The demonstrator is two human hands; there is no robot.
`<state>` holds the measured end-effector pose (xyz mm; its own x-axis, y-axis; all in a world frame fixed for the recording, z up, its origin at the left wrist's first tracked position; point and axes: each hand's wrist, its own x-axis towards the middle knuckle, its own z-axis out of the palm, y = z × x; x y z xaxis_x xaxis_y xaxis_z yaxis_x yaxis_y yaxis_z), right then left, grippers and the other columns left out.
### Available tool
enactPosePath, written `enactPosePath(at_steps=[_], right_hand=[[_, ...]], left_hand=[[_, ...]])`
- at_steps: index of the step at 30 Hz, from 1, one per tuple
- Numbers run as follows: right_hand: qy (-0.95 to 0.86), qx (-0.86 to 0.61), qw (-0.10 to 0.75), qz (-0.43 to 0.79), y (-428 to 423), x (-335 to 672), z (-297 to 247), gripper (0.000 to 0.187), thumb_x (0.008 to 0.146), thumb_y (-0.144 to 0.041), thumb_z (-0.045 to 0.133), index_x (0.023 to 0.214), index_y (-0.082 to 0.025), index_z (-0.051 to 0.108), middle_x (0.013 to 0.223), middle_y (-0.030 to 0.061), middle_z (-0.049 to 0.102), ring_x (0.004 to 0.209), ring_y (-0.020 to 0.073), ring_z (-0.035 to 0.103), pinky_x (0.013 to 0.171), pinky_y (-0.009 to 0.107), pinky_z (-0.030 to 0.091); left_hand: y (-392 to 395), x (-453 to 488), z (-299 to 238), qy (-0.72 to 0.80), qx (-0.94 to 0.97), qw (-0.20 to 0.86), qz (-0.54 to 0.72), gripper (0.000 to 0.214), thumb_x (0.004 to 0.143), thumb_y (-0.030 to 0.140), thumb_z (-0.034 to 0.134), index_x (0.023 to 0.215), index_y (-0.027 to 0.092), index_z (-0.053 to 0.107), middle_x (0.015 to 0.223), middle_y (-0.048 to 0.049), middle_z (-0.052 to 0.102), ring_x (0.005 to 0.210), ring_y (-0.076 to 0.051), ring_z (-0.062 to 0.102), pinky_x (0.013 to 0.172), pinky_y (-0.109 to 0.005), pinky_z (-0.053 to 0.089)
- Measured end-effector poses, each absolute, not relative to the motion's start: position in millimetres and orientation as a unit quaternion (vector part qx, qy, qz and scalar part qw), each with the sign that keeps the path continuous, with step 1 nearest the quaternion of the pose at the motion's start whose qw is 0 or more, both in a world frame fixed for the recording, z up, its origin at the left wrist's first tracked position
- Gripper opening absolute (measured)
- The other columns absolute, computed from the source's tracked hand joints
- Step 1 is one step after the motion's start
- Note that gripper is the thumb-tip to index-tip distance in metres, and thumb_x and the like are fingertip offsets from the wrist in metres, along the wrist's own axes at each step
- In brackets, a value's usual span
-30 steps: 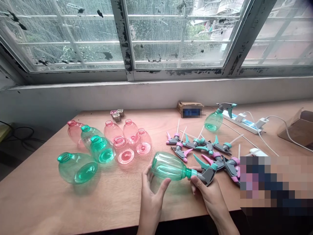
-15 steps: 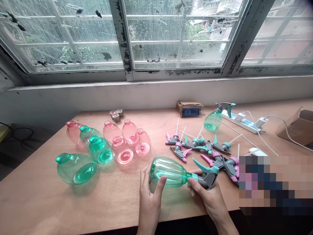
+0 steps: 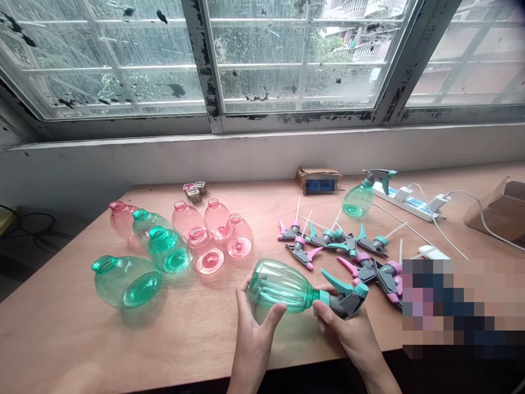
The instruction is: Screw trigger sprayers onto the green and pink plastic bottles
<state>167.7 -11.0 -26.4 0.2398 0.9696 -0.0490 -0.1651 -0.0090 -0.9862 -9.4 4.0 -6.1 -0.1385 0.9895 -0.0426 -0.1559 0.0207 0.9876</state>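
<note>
A clear green spray bottle [image 3: 281,285] lies sideways between my hands above the table's front part, its base to the left. My left hand [image 3: 255,323] is wrapped round the base end, with the thumb along the near side. At the neck, my right hand [image 3: 342,323] grips the teal collar of the spray head [image 3: 346,295], thumb in front and fingers behind. The grey head with its teal trigger sits at the bottle's mouth, trigger pointing up. Whether its thread is tight I cannot tell.
Open green bottles [image 3: 128,282] and pink bottles [image 3: 206,251] stand at the left. Several loose spray heads [image 3: 303,254] with straws lie to the right. Behind them are a complete spray bottle [image 3: 358,198], a power strip [image 3: 406,200] and a cardboard box [image 3: 498,210].
My left hand has shifted slightly on the bottle, its thumb now further right. The bottle's base end is tipped up a little. The right hand keeps its grip at the neck.
</note>
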Motion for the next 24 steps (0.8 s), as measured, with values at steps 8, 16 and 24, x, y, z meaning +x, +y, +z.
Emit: enactPosePath(at_steps=[8,16,24], right_hand=[[-0.348,-0.500,0.613,0.504,0.0,176.4,-37.2,0.039,0.081,-0.050,0.089,0.094,-0.018,0.071,0.061,-0.0001,0.068,0.044,0.0122,0.056,0.046,0.023,0.041],[-0.365,-0.507,0.592,0.510,-2.9,174.2,-32.8,0.040,0.079,-0.050,0.090,0.093,-0.017,0.072,0.060,0.0000,0.066,0.045,0.0123,0.054,0.046,0.023,0.040],[-0.360,-0.512,0.589,0.511,-3.8,170.0,-23.2,0.042,0.077,-0.053,0.091,0.091,-0.017,0.073,0.060,0.0008,0.068,0.045,0.0137,0.054,0.046,0.025,0.041]], left_hand=[[13.5,-17.7,-16.8,0.487,0.511,0.478,0.523,0.070,0.086,0.043,0.081,0.149,0.028,0.054,0.152,-0.0091,0.060,0.147,-0.034,0.050,0.125,-0.049,0.035],[7.4,-10.8,-13.0,0.506,0.465,0.475,0.550,0.079,0.078,0.045,0.087,0.145,0.028,0.050,0.145,-0.0088,0.064,0.143,-0.033,0.054,0.123,-0.050,0.037],[11.5,-14.1,-11.4,0.506,0.451,0.476,0.560,0.077,0.079,0.047,0.086,0.145,0.024,0.053,0.148,-0.0126,0.061,0.143,-0.035,0.054,0.123,-0.050,0.037]])
